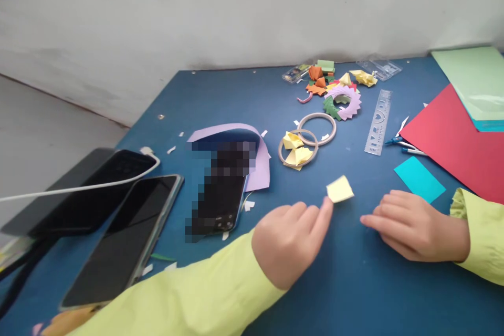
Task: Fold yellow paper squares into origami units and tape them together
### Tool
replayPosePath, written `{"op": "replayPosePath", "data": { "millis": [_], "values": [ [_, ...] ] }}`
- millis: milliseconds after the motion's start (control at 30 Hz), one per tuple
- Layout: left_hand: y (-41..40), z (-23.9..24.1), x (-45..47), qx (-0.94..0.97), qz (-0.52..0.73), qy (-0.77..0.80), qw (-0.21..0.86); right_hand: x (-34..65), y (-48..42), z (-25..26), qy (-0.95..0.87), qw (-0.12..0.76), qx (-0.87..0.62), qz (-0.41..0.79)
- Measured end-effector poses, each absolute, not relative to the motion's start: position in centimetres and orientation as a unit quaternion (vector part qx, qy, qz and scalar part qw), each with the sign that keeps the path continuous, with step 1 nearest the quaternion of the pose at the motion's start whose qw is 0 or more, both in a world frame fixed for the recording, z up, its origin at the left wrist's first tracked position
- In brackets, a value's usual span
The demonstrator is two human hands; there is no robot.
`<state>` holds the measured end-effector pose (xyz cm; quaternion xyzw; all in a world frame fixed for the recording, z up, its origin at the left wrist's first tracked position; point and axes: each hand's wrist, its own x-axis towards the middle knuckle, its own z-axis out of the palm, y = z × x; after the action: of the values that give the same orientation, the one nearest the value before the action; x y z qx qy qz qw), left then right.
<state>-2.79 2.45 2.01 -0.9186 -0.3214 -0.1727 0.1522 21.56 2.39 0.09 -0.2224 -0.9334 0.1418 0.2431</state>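
A small square of folded pale yellow paper (pixel 340 189) is near the middle of the blue table. My left hand (pixel 293 239) reaches its lower left corner with the index fingertip and closes on it, the other fingers curled in. The thumb is hidden below the hand. To the right, my right hand (pixel 415 226) rests low over the table, index finger stretched toward the yellow paper but apart from it, with no object seen in it. A turquoise paper rectangle (pixel 420 178) lies just behind my right hand.
Two tape rings (pixel 328 138) with folded yellow pieces stand behind, near a purple-and-green paper ring (pixel 350 107) and a clear ruler (pixel 378 123). Red paper (pixel 464 142) and green sheets (pixel 472 79) lie right. Phones (pixel 126 241) and curled purple paper (pixel 262 168) are left.
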Motion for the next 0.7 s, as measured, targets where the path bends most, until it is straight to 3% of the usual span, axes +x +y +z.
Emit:
{"op": "replayPosePath", "data": {
  "millis": [100,200,600,700],
  "values": [
    [1.5,1.5,-2.1,-0.926,-0.210,-0.306,0.069,21.7,2.1,0.6,-0.975,0.201,-0.085,-0.041],
    [1.6,0.6,-1.9,-0.926,-0.237,-0.293,-0.008,21.6,1.9,1.1,-0.975,0.188,-0.044,-0.105],
    [3.0,0.5,-1.6,-0.874,-0.237,-0.325,-0.274,21.3,1.7,0.8,-0.968,0.179,-0.120,-0.131],
    [3.1,0.4,-1.6,-0.863,-0.243,-0.340,-0.283,21.3,1.9,0.6,-0.969,0.164,-0.144,-0.112]
  ]
}}
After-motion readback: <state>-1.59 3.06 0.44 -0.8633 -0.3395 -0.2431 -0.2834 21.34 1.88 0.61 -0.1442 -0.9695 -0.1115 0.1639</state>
